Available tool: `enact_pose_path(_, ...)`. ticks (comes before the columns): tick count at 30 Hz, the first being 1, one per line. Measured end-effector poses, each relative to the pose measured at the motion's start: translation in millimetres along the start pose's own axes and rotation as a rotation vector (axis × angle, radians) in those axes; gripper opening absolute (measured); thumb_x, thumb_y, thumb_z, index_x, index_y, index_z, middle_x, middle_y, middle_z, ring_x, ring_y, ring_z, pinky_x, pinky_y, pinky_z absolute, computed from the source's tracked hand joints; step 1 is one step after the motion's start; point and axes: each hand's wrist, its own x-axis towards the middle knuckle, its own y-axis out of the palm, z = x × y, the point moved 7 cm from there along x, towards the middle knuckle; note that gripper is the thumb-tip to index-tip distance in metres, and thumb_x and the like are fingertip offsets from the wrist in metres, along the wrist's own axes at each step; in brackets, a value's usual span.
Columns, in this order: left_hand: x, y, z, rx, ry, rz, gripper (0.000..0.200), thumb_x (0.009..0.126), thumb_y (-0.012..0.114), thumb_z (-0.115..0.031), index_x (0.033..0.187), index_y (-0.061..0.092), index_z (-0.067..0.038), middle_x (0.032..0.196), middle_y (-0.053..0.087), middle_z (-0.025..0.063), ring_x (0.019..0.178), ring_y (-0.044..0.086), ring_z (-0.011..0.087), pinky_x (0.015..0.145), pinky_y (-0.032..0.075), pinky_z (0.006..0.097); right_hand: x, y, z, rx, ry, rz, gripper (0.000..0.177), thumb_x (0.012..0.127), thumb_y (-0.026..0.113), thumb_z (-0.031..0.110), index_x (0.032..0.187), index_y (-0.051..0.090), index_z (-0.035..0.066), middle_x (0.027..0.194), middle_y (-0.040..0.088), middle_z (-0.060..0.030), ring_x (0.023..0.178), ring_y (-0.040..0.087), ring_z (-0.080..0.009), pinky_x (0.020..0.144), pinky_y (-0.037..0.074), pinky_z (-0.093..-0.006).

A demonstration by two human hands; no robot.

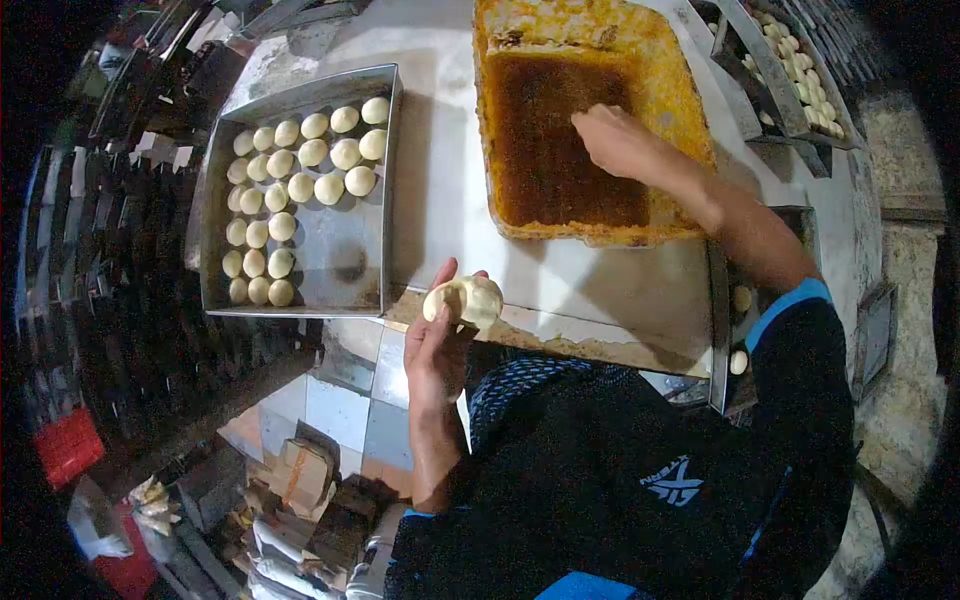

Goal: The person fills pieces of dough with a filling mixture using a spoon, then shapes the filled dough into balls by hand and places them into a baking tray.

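My left hand (437, 345) is closed round pale dough (478, 300), near the table's front edge. The dough looks like two rounded lumps side by side, with my thumb pressed on the left one. Over a large tub (690, 85) my right hand (615, 140) is curled with its fingertips together. Whatever those fingers may hold is too small or hidden to make out. Dark brown paste or filling (560, 150) covers the tub's bottom, and its walls are smeared orange. To the left, a metal tray (345, 235) carries rows of round dough balls (312, 152).
More dough balls (800, 75) sit in trays at the far right. Another tray (718, 330) stands by my right elbow. Dark stacked trays (120, 290) line the left side. A cardboard box (303, 475) lies below the table, near the tiled floor (335, 408).
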Motion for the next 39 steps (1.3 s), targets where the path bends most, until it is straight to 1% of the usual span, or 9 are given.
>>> enact_pose_path(5, 2, -19, -9, -0.017, 0.055, -0.102, 0.07, 0.091, 0.055, -0.033, 0.141, 0.028, 0.009, 0.13, 0.05, 0.0284, 0.12, 0.051, 0.0319, 0.101, 0.042, 0.041, -25, 15, 40, -0.017, -0.223, 0.575, 0.014, 0.076, 0.06, 0.0, 0.086, 0.066, -0.006, 0.078, 0.065, -0.0249, 0.077, 0.065, -0.0404, 0.071, 0.053, -0.043)
enact_pose_path(8, 6, -25, -9, -0.072, 0.112, -0.087, 0.068, 0.09, 0.057, -0.029, 0.139, 0.03, 0.011, 0.131, 0.048, 0.0288, 0.121, 0.051, 0.0326, 0.101, 0.042, 0.0415, -27, 29, 30, 0.36, -0.435, 0.372, 0.016, 0.081, 0.055, 0.003, 0.088, 0.068, -0.003, 0.07, 0.066, -0.0186, 0.062, 0.063, -0.0366, 0.058, 0.051, -0.0386)
enact_pose_path(11, 6, -9, -10, 0.0, 0.09, -0.109, 0.064, 0.09, 0.056, -0.025, 0.137, 0.033, 0.011, 0.132, 0.047, 0.0291, 0.123, 0.05, 0.0333, 0.103, 0.041, 0.0425, -28, 22, 14, 0.615, -0.147, 0.696, 0.02, 0.085, 0.052, 0.006, 0.091, 0.07, 0.0, 0.067, 0.065, -0.0157, 0.06, 0.062, -0.0327, 0.054, 0.048, -0.0393)
enact_pose_path(16, 8, 10, -13, -0.029, 0.111, -0.058, 0.051, 0.092, 0.053, -0.014, 0.135, 0.04, 0.01, 0.133, 0.047, 0.0278, 0.123, 0.05, 0.0333, 0.104, 0.04, 0.0432, -15, 46, 9, 0.07, -0.437, 0.323, 0.009, 0.067, 0.06, 0.004, 0.071, 0.064, -0.003, 0.062, 0.06, -0.0198, 0.054, 0.056, -0.0303, 0.05, 0.041, -0.0388)
enact_pose_path(20, 4, 3, -17, 0.035, 0.122, -0.072, 0.05, 0.093, 0.052, -0.018, 0.134, 0.041, 0.009, 0.134, 0.047, 0.0258, 0.125, 0.047, 0.0345, 0.104, 0.04, 0.046, -29, 41, 22, 0.244, -0.287, 0.561, 0.014, 0.073, 0.061, 0.007, 0.08, 0.066, -0.004, 0.063, 0.06, -0.0206, 0.057, 0.058, -0.033, 0.052, 0.044, -0.0392)
enact_pose_path(23, 3, -1, -18, -0.004, 0.12, -0.096, 0.048, 0.093, 0.052, -0.016, 0.133, 0.043, 0.009, 0.136, 0.046, 0.0241, 0.125, 0.048, 0.0339, 0.104, 0.04, 0.0464, -31, 18, 15, 0.533, -0.529, 0.348, 0.017, 0.081, 0.056, 0.009, 0.086, 0.067, -0.003, 0.057, 0.058, -0.0146, 0.049, 0.053, -0.0246, 0.047, 0.041, -0.0352)
enact_pose_path(28, 8, 16, -13, -0.074, 0.134, -0.114, 0.043, 0.096, 0.051, -0.011, 0.133, 0.043, 0.008, 0.131, 0.051, 0.0239, 0.121, 0.052, 0.0296, 0.104, 0.043, 0.042, -80, -30, 12, 1.075, -0.048, 0.748, 0.026, 0.089, 0.051, 0.019, 0.095, 0.065, -0.003, 0.051, 0.045, 0.0027, 0.044, 0.04, -0.0056, 0.042, 0.031, -0.0233)
enact_pose_path(35, 8, 62, -12, -0.164, -0.046, -0.125, 0.045, 0.096, 0.049, -0.021, 0.132, 0.044, 0.004, 0.127, 0.056, 0.0175, 0.108, 0.061, 0.0222, 0.087, 0.051, 0.026, -124, -29, 37, 1.229, -0.096, 0.142, 0.025, 0.095, 0.051, 0.022, 0.098, 0.064, 0.001, 0.062, 0.049, 0.0029, 0.054, 0.044, -0.0046, 0.049, 0.034, -0.0216)
enact_pose_path(39, 8, 59, -18, -0.122, 0.072, -0.081, 0.051, 0.095, 0.05, -0.023, 0.137, 0.039, 0.004, 0.13, 0.053, 0.0193, 0.115, 0.056, 0.025, 0.09, 0.049, 0.0263, -110, -62, 37, 0.255, -0.271, -0.306, 0.018, 0.085, 0.052, 0.01, 0.093, 0.065, 0.001, 0.076, 0.065, -0.0152, 0.07, 0.064, -0.0334, 0.065, 0.051, -0.0422)
